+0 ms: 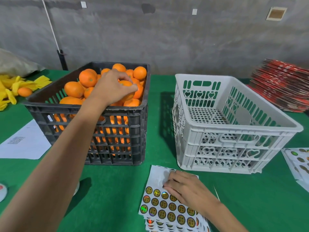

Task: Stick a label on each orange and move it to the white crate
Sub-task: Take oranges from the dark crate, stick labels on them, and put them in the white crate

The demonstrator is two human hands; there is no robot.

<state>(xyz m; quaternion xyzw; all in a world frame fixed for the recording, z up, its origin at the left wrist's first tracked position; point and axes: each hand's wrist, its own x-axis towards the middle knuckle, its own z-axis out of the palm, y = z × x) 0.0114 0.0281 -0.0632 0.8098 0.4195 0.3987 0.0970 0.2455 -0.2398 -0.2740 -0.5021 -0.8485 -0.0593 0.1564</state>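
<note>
A black crate (117,131) at centre left is heaped with several oranges (87,77). My left hand (112,86) reaches into it and curls its fingers round one orange (126,83) on top of the pile. To the right stands the white crate (234,126), with no oranges visible inside. In front, a stack of label sheets (167,210) with round gold stickers lies on the green table. My right hand (184,188) rests on the top sheet, fingertips bent at a sticker in the upper row; whether it pinches one is hidden.
Yellow foam nets with one loose orange (24,91) lie at the far left. A white paper (25,144) lies left of the black crate. More label sheets (299,161) sit at the right edge, a red stack (282,84) behind them. A tape roll (2,191) is bottom left.
</note>
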